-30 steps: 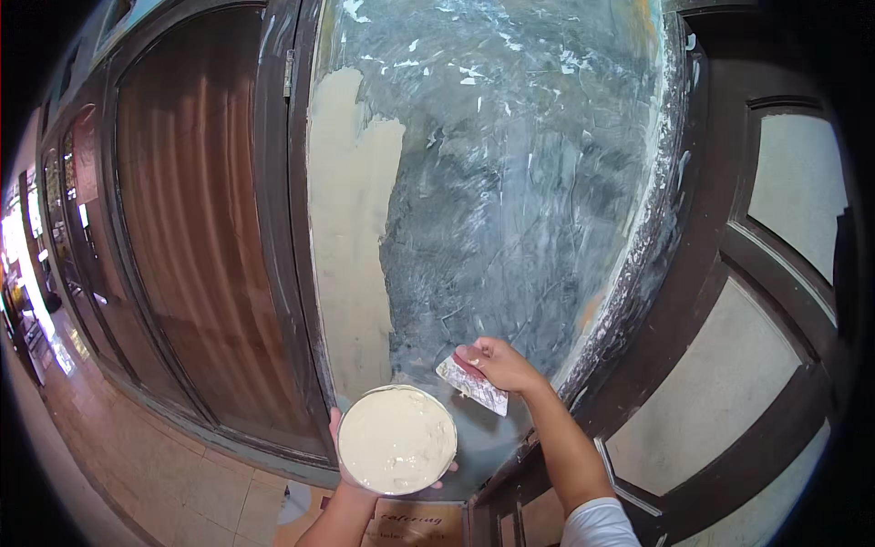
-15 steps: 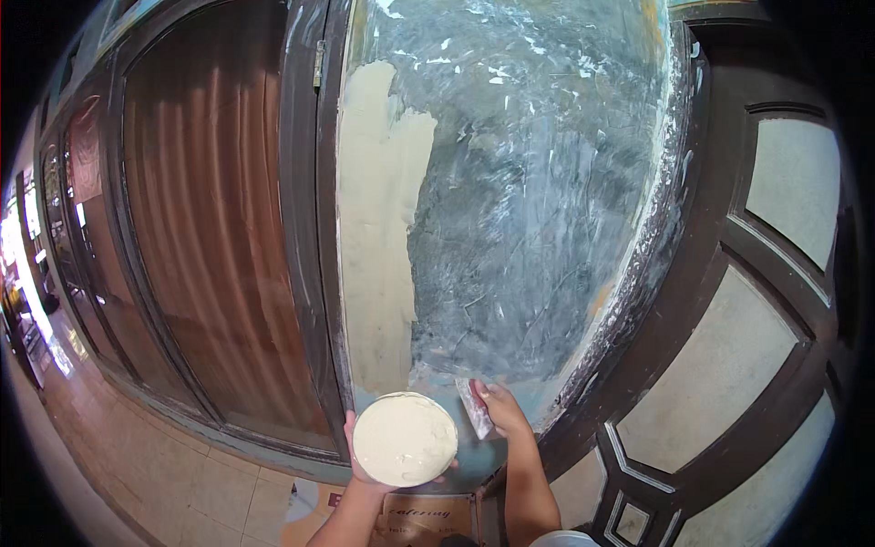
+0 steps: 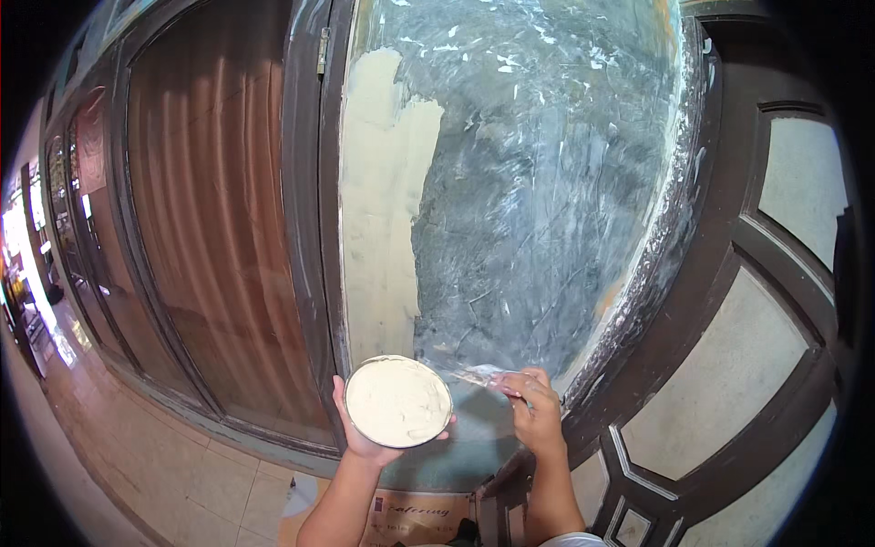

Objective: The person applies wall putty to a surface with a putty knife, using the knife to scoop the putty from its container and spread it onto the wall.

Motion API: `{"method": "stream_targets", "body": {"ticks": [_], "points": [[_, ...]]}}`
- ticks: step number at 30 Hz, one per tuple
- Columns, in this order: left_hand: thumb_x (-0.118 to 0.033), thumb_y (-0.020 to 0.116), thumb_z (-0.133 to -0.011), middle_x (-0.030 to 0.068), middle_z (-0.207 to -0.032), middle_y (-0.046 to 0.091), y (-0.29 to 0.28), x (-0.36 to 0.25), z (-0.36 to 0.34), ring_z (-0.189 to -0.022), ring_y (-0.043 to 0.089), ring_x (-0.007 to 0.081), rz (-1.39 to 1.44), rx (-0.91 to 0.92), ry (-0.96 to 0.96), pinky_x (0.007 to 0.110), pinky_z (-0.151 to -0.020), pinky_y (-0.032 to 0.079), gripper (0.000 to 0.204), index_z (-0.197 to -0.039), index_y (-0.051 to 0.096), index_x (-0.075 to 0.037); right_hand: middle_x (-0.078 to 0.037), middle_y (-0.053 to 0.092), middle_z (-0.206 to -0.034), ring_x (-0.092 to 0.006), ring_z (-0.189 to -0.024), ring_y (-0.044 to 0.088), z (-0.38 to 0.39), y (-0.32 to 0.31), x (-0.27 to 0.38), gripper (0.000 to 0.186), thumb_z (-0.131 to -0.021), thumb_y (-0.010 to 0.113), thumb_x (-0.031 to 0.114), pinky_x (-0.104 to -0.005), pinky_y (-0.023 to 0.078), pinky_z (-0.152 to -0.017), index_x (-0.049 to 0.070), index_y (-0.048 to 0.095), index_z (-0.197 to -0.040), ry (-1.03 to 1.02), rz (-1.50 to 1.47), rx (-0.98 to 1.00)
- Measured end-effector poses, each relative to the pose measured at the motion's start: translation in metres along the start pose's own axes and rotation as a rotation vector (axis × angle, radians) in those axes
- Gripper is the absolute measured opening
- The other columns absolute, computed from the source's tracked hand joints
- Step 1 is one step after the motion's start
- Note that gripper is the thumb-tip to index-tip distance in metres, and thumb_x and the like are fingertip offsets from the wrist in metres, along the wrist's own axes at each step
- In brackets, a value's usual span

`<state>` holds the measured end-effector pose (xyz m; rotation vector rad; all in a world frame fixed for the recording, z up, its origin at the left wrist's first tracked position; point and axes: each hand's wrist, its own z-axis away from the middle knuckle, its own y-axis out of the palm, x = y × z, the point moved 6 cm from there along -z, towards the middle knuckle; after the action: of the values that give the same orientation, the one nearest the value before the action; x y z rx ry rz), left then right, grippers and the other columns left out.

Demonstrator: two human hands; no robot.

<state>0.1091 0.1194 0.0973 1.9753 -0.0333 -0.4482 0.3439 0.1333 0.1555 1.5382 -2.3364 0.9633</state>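
Note:
A round container of creamy off-white paste [image 3: 398,397] rests in my left hand [image 3: 366,447], whose fingers curl around its sides. My right hand [image 3: 534,410] grips a putty knife [image 3: 483,375], its blade smeared white and turned flat, pointing left toward the container's rim. Both are held low in front of a mottled blue-grey wall panel [image 3: 538,219]. A long ragged band of smooth cream paste [image 3: 378,210] covers the panel's left side, with white flecks scattered across the upper part.
A dark-framed glazed door with brown curtain [image 3: 210,237] stands left, a dark wooden panelled door with pale insets [image 3: 711,365] right. A tiled floor [image 3: 210,483] runs along the lower left toward a bright opening. Printed cardboard [image 3: 419,520] lies on the floor below my hands.
My left hand has raised the container slightly in the picture. My right hand has turned the putty knife from blade-down to nearly horizontal, toward the container. The view has shifted slightly.

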Motion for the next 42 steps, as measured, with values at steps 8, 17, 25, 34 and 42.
{"method": "stream_targets", "body": {"ticks": [8,17,25,34,42], "points": [[-0.101,0.026,-0.081,0.0274,-0.15,0.052,0.009,-0.001,0.005,-0.12,0.061,0.0593,-0.149,-0.003,-0.033,0.074,-0.091,0.055,0.12,-0.157,0.04,-0.009,0.0,0.074,-0.124,-0.033,-0.118,0.061,-0.018,-0.007,0.047,0.04,-0.08,0.071,0.005,-0.0472,0.048,-0.101,0.021,0.079,-0.115,-0.442,0.451,0.26],[-0.102,0.025,-0.08,0.0251,-0.155,0.049,0.002,0.002,0.003,-0.127,0.057,0.0594,-0.122,-0.002,-0.06,0.079,-0.095,0.05,0.121,-0.159,0.038,-0.012,0.001,0.072,-0.118,-0.0311,-0.122,0.059,-0.022,-0.003,0.066,0.033,-0.086,0.068,0.017,-0.0504,0.05,-0.098,0.018,0.076,-0.118,-0.626,0.563,0.322],[-0.102,0.026,-0.079,0.023,-0.162,0.042,0.007,0.008,0.002,-0.134,0.05,0.0627,-0.093,0.076,-0.16,0.084,-0.099,0.043,0.121,-0.163,0.033,-0.016,-0.001,0.071,-0.112,-0.0271,-0.121,0.062,-0.027,0.0,0.087,0.027,-0.086,0.066,0.021,-0.0514,0.05,-0.107,0.015,0.075,-0.111,-0.812,0.708,0.347],[-0.103,0.029,-0.079,0.0244,-0.165,0.037,0.004,0.013,0.003,-0.137,0.044,0.0648,0.059,0.146,-0.224,0.086,-0.1,0.039,0.122,-0.165,0.03,-0.018,-0.002,0.072,-0.111,-0.0259,-0.118,0.064,-0.036,0.0,0.09,0.033,-0.088,0.064,0.023,-0.0516,0.051,-0.11,0.014,0.076,-0.117,-0.911,0.729,0.355],[-0.1,0.039,-0.079,0.0294,-0.163,0.037,0.001,0.019,0.001,-0.129,0.045,0.0727,0.244,0.046,-0.228,0.087,-0.09,0.044,0.118,-0.164,0.034,-0.017,-0.001,0.071,-0.109,-0.0243,-0.115,0.063,-0.039,0.001,0.083,0.03,-0.089,0.063,0.02,-0.0496,0.049,-0.103,0.015,0.076,-0.115,-0.837,0.704,0.295]]}}
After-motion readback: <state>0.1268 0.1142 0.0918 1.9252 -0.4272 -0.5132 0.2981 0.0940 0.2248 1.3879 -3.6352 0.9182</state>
